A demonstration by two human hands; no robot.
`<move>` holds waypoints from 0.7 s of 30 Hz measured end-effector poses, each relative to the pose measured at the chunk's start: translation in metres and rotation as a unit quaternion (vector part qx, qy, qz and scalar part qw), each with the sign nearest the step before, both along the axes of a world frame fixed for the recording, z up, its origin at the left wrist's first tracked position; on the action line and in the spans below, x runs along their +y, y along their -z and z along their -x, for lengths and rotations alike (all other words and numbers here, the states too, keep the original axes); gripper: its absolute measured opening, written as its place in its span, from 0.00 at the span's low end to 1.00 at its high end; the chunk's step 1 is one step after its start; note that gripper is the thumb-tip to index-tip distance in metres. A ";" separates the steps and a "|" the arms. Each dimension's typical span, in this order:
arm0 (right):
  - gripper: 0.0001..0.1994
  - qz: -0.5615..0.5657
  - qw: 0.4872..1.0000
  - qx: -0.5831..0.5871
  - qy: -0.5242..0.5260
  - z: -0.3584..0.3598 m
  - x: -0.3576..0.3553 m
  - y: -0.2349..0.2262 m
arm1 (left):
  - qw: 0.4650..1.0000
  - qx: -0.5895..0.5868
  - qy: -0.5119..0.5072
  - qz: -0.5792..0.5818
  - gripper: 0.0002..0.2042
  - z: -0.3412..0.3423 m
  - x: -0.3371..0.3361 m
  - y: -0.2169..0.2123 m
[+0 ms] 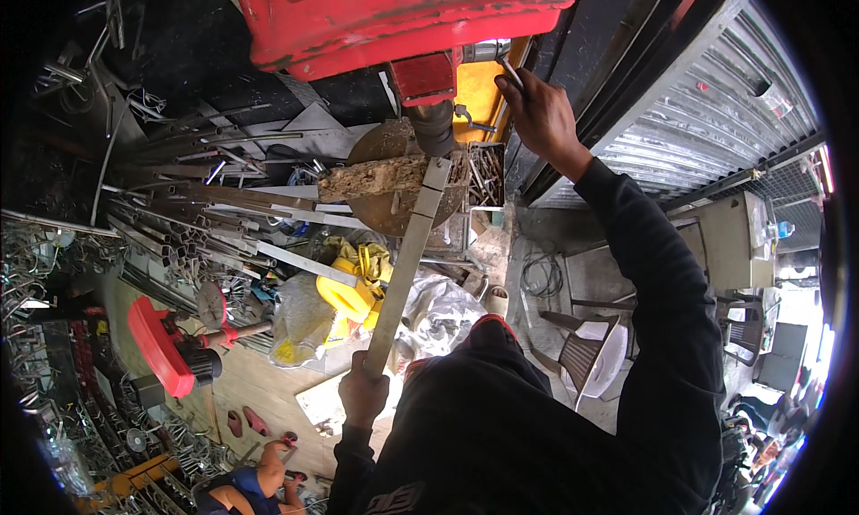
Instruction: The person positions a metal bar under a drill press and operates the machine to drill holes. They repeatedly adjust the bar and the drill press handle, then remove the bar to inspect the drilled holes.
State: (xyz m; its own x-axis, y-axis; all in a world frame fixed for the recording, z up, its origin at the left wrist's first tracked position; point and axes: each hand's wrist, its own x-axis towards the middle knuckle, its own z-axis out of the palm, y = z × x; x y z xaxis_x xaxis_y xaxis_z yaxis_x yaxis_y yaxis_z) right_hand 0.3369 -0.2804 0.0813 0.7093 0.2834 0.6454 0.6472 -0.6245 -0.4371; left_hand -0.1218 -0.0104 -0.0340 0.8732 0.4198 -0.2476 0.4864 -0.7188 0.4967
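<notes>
Metal bar point(407, 269) reaches from the left hand point(364, 397), closed round its near end, to a worn wooden block point(371, 180) below the red drill press point(403, 32). The right hand point(548, 121) grips the press's lever point(512, 73). Loose tubes point(174, 224) crowd the left; crumpled plastic sheeting point(447, 305) lies beneath. The bar looks long, straight and dull grey, with dark cross-marks near its far end.
</notes>
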 end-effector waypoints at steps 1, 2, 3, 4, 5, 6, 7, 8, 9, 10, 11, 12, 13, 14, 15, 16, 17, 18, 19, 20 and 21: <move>0.22 0.000 1.000 0.001 -0.001 0.000 0.000 -0.001 | 1.000 -0.005 0.006 -0.005 0.21 -0.001 0.001 0.002; 0.22 -0.002 1.000 0.000 -0.002 0.000 0.000 -0.001 | 1.000 -0.015 0.012 -0.011 0.20 -0.001 0.001 0.003; 0.22 0.001 1.000 0.000 -0.001 0.001 0.000 -0.001 | 0.999 -0.022 0.020 -0.024 0.19 -0.003 0.001 0.005; 0.22 0.002 1.000 -0.002 0.001 0.001 0.000 -0.001 | 0.998 -0.034 0.029 -0.036 0.19 -0.005 0.000 0.006; 0.22 0.004 1.000 -0.005 0.003 0.001 0.000 -0.001 | 0.997 -0.047 0.039 -0.048 0.19 -0.007 -0.001 0.007; 0.22 0.005 1.000 -0.003 0.003 0.000 0.000 -0.001 | 0.997 -0.045 0.035 -0.055 0.18 -0.009 -0.003 0.008; 0.22 0.006 1.000 0.000 0.004 0.000 0.000 -0.001 | 0.997 -0.043 0.033 -0.062 0.18 -0.010 -0.005 0.008; 0.22 0.007 1.000 0.003 0.004 0.000 0.000 -0.001 | 0.996 -0.045 0.031 -0.072 0.18 -0.012 -0.007 0.007; 0.22 0.006 1.000 0.001 0.001 0.000 -0.001 0.000 | 0.996 -0.029 0.024 -0.076 0.18 -0.013 -0.009 0.007; 0.22 0.004 1.000 -0.002 -0.003 -0.001 -0.001 0.000 | 0.996 -0.018 0.016 -0.084 0.19 -0.015 -0.010 0.007; 0.22 0.001 1.000 -0.005 -0.006 -0.001 -0.001 0.000 | 0.995 -0.017 0.012 -0.093 0.19 -0.016 -0.012 0.006; 0.22 0.001 1.000 -0.003 -0.008 -0.001 -0.001 0.001 | 0.996 -0.009 0.005 -0.089 0.19 -0.016 -0.013 0.006; 0.22 -0.001 1.000 0.000 -0.008 -0.001 -0.001 0.001 | 0.996 -0.011 0.002 -0.087 0.18 -0.017 -0.013 0.007; 0.22 -0.003 1.000 0.002 -0.009 -0.001 -0.001 0.001 | 0.996 -0.022 0.001 -0.084 0.18 -0.018 -0.013 0.007; 0.22 0.001 1.000 0.000 -0.007 -0.001 -0.001 0.000 | 0.996 -0.019 0.002 -0.084 0.18 -0.017 -0.012 0.008; 0.22 0.004 1.000 -0.002 -0.005 -0.001 -0.001 0.000 | 0.996 -0.024 0.006 -0.085 0.18 -0.017 -0.012 0.009; 0.22 0.006 1.000 -0.008 -0.003 -0.001 0.000 0.000 | 0.995 -0.039 0.014 -0.086 0.18 -0.017 -0.011 0.009; 0.23 0.005 1.000 -0.001 -0.005 -0.001 0.000 0.000 | 0.996 -0.028 0.013 -0.087 0.17 -0.016 -0.010 0.010; 0.23 0.003 1.000 0.002 -0.006 0.000 0.000 -0.001 | 0.996 -0.028 0.017 -0.089 0.17 -0.015 -0.009 0.011; 0.23 0.000 1.000 0.004 -0.007 0.000 0.000 -0.001 | 0.995 -0.036 0.023 -0.094 0.17 -0.015 -0.009 0.012; 0.23 0.001 1.000 0.003 -0.008 0.000 -0.001 -0.001 | 0.995 -0.025 0.023 -0.092 0.17 -0.015 -0.008 0.012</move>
State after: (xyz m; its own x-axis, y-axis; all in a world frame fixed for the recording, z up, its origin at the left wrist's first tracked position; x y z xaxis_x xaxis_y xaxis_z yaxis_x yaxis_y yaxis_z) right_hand 0.3370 -0.2810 0.0822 0.7084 0.2956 0.6409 0.6547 -0.6144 -0.4403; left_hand -0.1072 -0.0185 -0.0465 0.9014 0.4141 -0.1263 0.4297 -0.8203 0.3774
